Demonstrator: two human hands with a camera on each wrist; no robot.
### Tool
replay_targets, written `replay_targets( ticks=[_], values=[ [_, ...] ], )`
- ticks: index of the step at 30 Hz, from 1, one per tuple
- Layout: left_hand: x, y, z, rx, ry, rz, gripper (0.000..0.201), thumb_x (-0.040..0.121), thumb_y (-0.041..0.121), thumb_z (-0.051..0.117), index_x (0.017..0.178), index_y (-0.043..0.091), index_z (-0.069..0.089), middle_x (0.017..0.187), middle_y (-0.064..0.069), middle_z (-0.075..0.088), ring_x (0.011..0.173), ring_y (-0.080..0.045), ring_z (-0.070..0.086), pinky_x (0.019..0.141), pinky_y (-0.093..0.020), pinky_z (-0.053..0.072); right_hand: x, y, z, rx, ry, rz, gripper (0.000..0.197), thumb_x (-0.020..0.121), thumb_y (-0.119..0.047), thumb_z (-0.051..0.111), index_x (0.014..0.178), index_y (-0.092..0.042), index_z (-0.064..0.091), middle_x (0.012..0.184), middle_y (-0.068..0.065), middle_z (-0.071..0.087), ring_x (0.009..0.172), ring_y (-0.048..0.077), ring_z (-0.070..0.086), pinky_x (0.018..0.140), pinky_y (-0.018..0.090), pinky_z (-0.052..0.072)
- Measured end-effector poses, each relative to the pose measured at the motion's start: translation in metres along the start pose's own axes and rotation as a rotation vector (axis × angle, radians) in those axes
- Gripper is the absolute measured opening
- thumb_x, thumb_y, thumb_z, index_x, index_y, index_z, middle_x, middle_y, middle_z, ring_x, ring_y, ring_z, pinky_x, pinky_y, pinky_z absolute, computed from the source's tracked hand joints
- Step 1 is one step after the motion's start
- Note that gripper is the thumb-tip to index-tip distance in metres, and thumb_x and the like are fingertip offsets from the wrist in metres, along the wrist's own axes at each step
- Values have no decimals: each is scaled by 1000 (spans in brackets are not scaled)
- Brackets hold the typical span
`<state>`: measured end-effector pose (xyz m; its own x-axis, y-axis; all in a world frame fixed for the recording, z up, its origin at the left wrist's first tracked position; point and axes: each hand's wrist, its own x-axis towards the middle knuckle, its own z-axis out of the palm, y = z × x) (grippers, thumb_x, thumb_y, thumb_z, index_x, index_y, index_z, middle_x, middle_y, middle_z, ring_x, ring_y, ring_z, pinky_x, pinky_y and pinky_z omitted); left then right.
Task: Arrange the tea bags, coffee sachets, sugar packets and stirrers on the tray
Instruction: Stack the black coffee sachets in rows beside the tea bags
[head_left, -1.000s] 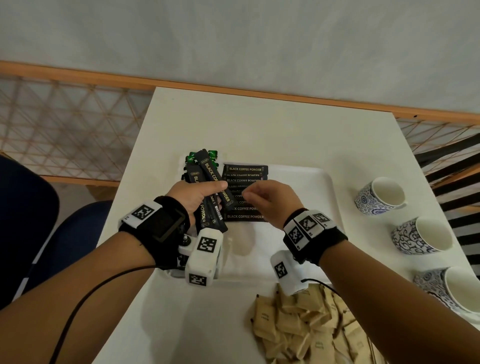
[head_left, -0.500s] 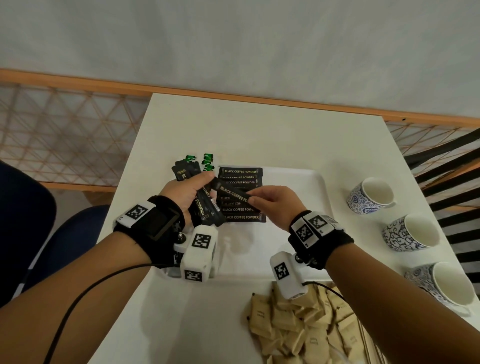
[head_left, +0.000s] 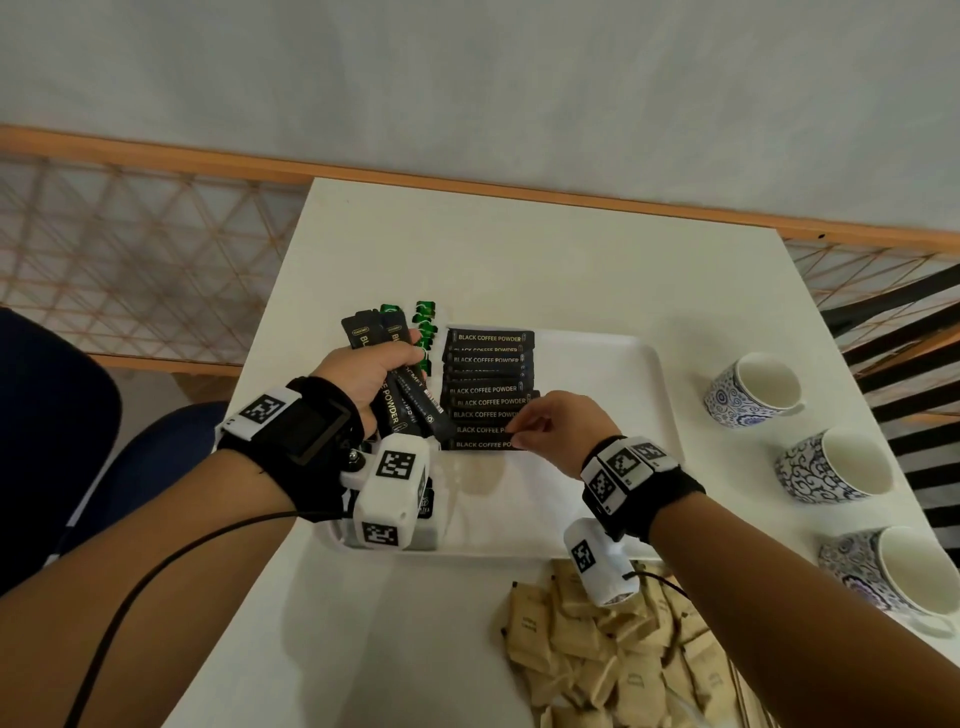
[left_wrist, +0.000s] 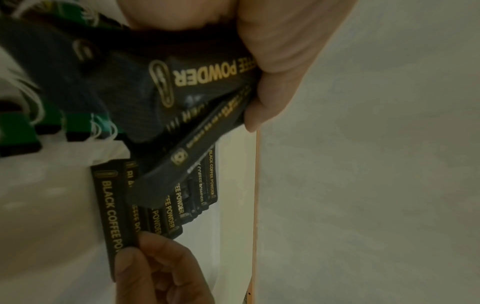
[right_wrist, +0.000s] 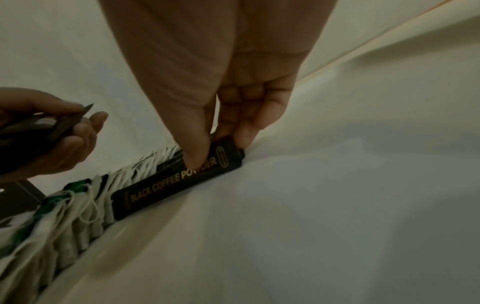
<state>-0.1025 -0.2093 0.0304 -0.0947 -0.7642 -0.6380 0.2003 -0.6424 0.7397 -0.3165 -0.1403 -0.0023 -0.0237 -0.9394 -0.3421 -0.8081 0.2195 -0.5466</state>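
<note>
The right hand (head_left: 558, 427), at the centre of the head view, pinches the right end of the nearest sachet (head_left: 480, 444) between thumb and fingers and presses it down onto the tray (head_left: 613, 467). In the right wrist view the thumb sits on the printed face and the fingertips hook the far end. This sachet closes the near end of a row (head_left: 488, 387) of overlapping black sachets running up the middle of the frame.

Left of centre, the left hand (head_left: 371, 371) grips a fanned bundle (head_left: 400, 410) of more sachets, their lower ends hanging just over the left end of the row. Beyond it, at the tray's left edge, lie the tea bags (right_wrist: 78, 207) with green tags and loose strings.

The risks, as I judge them: the row is shingled, so a sideways drag as the pinch lets go could skew the last sachet or ripple the ones above it. The bundle is held loosely splayed; one stick could slip out onto the row, or its tips could brush the row's left ends out of line. A tea bag string could catch under a sachet.

The brown packets (head_left: 597, 654) are still heaped on the desk (head_left: 519, 249) at lower right, off the tray. Three cups (head_left: 753, 389) stand along the right edge.
</note>
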Motion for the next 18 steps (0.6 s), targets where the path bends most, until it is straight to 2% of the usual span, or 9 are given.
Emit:
replay_targets(
  ticks=[3,7,9,14,18],
  values=[
    [0,0,-2,33,-13,-20,11,79,9,73,88,12,68,72,-7,67,58,-22,65,56,-35,55,2,1,1,-14,10,7,7,81,-24,70,87,-28,71,74,-20,51,72,0,51,68,17,39],
    [1,-1,-1,19,-24,-19,16,78,10,74,93,9,67,82,-10,68,71,-27,66,69,-41,56,4,2,3,-21,17,18,7,80,-26,70,83,-31,67,84,-13,56,81,7,56,75,21,43],
    [1,-3,0,16,-23,-13,15,79,9,74,92,8,67,83,-11,69,72,-27,66,69,-42,56,5,2,4,-26,29,18,8,79,-28,71,82,-33,65,88,-11,56,82,8,56,75,22,44],
    [2,-7,4,31,-39,-15,8,81,11,72,86,10,66,82,-12,68,68,-27,66,57,-37,55,5,2,6,-54,44,4,9,78,-32,71,80,-36,63,88,-12,55,82,8,56,78,27,49],
    [0,-9,8,11,-59,-28,20,82,10,71,101,8,66,86,-14,69,64,-25,69,51,-36,55,2,6,4,-14,116,-30,9,78,-36,72,83,-36,64,88,-13,51,80,4,53,76,23,45]
  ],
)
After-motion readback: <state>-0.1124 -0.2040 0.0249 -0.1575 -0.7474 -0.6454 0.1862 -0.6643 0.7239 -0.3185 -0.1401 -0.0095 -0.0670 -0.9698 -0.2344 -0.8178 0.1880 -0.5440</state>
